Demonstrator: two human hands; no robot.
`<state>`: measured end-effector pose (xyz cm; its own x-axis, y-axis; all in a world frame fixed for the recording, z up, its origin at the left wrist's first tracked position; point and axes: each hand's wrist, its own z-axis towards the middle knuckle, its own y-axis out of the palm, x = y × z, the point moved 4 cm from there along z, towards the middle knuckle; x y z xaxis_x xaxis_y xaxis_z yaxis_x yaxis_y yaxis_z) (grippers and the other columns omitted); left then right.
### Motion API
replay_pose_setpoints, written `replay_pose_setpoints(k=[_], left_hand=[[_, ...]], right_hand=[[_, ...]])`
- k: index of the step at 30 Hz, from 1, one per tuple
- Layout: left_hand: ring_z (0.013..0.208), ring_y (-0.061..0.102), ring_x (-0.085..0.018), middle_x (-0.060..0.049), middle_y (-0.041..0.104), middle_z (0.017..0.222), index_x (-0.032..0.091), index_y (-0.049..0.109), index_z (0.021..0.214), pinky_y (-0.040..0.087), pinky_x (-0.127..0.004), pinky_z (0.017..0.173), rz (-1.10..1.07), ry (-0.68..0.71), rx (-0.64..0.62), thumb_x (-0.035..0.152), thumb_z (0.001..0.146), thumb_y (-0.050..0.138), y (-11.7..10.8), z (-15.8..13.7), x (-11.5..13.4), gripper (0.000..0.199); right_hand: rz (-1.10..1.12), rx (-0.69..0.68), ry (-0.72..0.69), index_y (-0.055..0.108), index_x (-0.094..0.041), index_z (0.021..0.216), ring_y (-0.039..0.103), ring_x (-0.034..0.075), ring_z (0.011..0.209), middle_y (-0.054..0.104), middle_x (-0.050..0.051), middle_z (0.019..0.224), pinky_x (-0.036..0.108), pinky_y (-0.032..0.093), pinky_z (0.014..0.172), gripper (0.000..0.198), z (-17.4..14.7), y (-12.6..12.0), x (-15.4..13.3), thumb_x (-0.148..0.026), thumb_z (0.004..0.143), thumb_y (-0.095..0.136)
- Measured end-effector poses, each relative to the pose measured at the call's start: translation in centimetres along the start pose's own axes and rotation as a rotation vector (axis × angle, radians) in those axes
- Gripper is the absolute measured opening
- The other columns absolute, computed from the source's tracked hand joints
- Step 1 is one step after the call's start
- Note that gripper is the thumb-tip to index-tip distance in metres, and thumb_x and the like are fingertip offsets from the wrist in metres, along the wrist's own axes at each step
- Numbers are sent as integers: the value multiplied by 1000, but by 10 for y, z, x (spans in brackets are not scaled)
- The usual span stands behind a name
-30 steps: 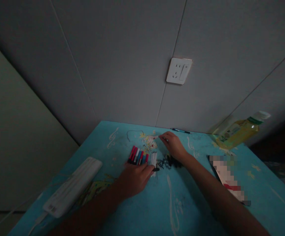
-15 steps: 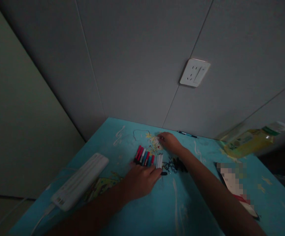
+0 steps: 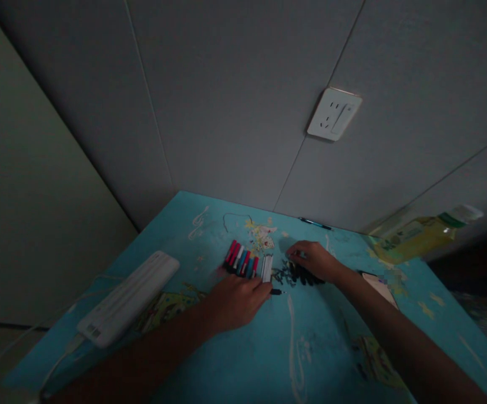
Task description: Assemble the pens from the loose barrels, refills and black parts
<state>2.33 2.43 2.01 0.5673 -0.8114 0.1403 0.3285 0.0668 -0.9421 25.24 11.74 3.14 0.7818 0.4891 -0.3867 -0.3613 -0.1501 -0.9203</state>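
The left hand (image 3: pixel 237 303) rests on the blue tabletop (image 3: pixel 260 359), palm down, fingers curled. Its knuckles lie at the near ends of a row of red, white and blue pen parts (image 3: pixel 241 260). A bundle of slim white pen refills (image 3: pixel 267 265) extends away from its fingertips. A black pointed pen part (image 3: pixel 276 292) projects to the right, just beside the same fingertips; whether they grip it cannot be determined.

The right hand (image 3: pixel 316 259) is positioned with thumb and forefinger drawn together; whether anything is pinched there cannot be determined. Small black pieces (image 3: pixel 284 273) lie just nearer than its fingertips. Black elongated parts (image 3: pixel 304 275) lie side by side below the palm.
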Motion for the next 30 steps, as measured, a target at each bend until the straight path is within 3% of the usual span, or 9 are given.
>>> replay_pose_setpoints(k=[13, 24, 30], left_hand=[[74, 67, -19, -3, 68, 87, 20, 59, 113, 49, -31, 64, 19, -11, 1, 25, 100, 42, 3, -1, -2, 22], [78, 68, -20, -5, 69, 91, 22, 59, 114, 50, -33, 69, 37, -35, -8, 25, 99, 42, 4, -1, -2, 22], [78, 68, -20, -6, 70, 97, 22, 60, 115, 52, -32, 67, 20, -14, 21, 24, 98, 46, 5, -1, -5, 22]], right_hand=[[-15, -2, -37, 71, -22, 109, 68, 18, 87, 74, 5, 98, 29, 50, 80, 22, -12, -6, -11, -20, 91, 59], [-187, -17, -88, 73, -22, 104, 68, 19, 89, 75, 7, 94, 29, 48, 83, 19, -13, 2, -19, -18, 90, 60], [-170, 39, -61, 71, -20, 111, 67, 21, 95, 74, 9, 103, 32, 47, 87, 22, -24, -19, -37, -24, 91, 62]])
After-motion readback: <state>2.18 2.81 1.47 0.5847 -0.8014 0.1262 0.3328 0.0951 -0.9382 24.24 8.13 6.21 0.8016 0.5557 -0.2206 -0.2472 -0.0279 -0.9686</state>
